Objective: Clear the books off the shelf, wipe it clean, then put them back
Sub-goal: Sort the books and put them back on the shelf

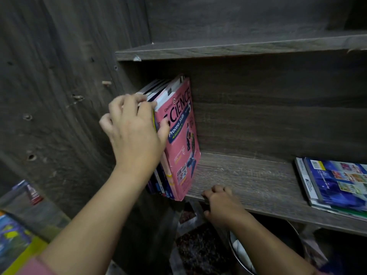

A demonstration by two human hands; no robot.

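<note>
1. Currently a row of books (159,185) stands at the left end of the shelf (248,175), against the side wall, with a pink science book (182,147) outermost.
2. The left hand (135,132) grips the top of that row, fingers curled over the upper edges and thumb on the pink cover.
3. The right hand (222,205) holds the shelf's front edge just right of the row, fingers hooked over the board.
4. A flat pile of books (337,183) lies at the shelf's right end, well apart from the row.
5. A metal bucket (231,247) sits below the shelf.
</note>
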